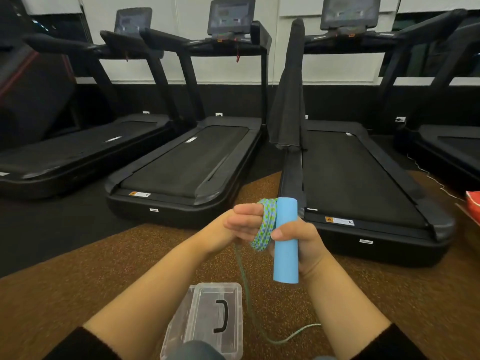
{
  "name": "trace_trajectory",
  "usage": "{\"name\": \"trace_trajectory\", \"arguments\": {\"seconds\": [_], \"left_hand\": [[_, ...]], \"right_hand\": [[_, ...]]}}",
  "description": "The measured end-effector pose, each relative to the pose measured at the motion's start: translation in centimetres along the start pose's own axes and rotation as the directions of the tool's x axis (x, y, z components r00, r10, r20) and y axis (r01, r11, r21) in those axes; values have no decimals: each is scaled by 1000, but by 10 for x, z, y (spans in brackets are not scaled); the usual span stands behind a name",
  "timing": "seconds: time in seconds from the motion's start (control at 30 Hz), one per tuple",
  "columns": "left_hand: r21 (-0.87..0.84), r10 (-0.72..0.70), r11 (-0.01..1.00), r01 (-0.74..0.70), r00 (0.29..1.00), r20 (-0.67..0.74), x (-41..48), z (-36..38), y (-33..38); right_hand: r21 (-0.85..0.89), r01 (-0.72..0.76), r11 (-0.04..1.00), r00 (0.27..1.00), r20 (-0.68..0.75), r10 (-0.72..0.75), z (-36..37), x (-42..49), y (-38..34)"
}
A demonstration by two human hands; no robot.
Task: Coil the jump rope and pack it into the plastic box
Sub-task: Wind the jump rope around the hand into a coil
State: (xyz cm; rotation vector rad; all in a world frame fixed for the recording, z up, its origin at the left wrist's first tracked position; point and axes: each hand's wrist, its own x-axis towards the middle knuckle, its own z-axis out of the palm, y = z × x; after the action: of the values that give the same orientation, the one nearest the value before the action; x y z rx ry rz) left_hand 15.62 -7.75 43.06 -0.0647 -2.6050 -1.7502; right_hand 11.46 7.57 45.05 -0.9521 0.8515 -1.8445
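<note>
My right hand [302, 242] grips a light blue foam handle [285, 240] of the jump rope, held upright in front of me. Several turns of green-and-blue braided rope [265, 224] are wound around the fingers of my left hand [241, 224], right beside the handle. From that hand a loose strand of rope [245, 281] hangs down and curls on the floor to the right. The clear plastic box [207, 320], lid on with a black handle, lies on the brown floor below my forearms.
Several black treadmills [187, 159] stand in a row just ahead on the floor. A dark cloth [288, 100] hangs over one treadmill's rail. A red object [474, 203] shows at the right edge. My knee sits at the bottom, against the box.
</note>
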Motion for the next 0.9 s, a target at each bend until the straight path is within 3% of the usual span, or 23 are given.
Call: {"name": "trace_trajectory", "arguments": {"seconds": [0.1, 0.2, 0.4, 0.53, 0.63, 0.73, 0.9], "left_hand": [[-91, 71, 993, -80, 993, -96, -4, 9, -10], [-200, -10, 980, -3, 998, -62, -6, 19, -12], [-161, 22, 987, -6, 995, 100, -13, 22, -13], [-10, 40, 999, -39, 993, 109, -16, 18, -6], [206, 47, 976, -65, 995, 89, -17, 13, -1], [432, 34, 900, -63, 997, 74, -20, 10, 1], [651, 13, 756, -63, 997, 81, -26, 12, 6]], "right_hand": [[33, 103, 994, 985, 135, -106, -1, 10, 6], [86, 105, 991, 987, 114, -114, -8, 18, 10], [157, 134, 979, 990, 14, -137, -14, 25, 1], [192, 137, 972, 989, -82, -124, -23, 25, 1], [217, 127, 968, 987, -127, -101, -28, 25, 5], [233, 120, 965, 983, -162, -83, -32, 24, 9], [260, 128, 957, 973, -222, -70, -37, 22, 16]]}}
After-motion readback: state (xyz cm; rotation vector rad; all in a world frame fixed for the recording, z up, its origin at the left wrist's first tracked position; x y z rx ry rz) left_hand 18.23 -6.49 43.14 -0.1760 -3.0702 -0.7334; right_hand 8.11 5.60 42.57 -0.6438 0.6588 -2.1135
